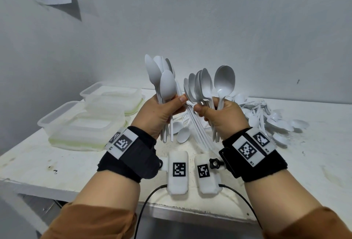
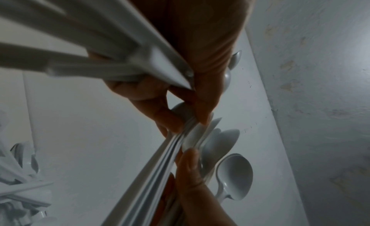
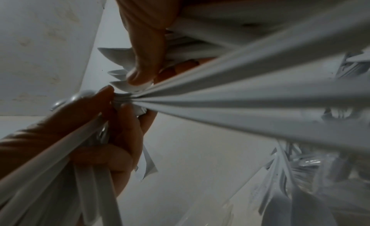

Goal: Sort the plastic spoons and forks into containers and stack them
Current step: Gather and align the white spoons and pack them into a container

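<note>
Both hands are raised above the white table (image 1: 314,162), close together, each gripping a bunch of white plastic spoons with the bowls up. My left hand (image 1: 177,103) holds its bunch of spoons (image 1: 165,84) in the fist. Its thumb and forefinger also pinch the edge of the nested spoons (image 1: 200,86) held by my right hand (image 1: 202,108). The handles hang down below both fists. In the left wrist view the left fingertips (image 2: 202,118) pinch the handles of the nested spoons (image 2: 230,174). In the right wrist view the right thumb (image 3: 140,74) presses on them.
A loose pile of white spoons and forks (image 1: 266,118) lies on the table to the right. Two spoons (image 1: 182,133) lie under the hands. Clear plastic containers (image 1: 83,124) with lids stand at the left, another container (image 1: 112,95) behind. The wall is close behind.
</note>
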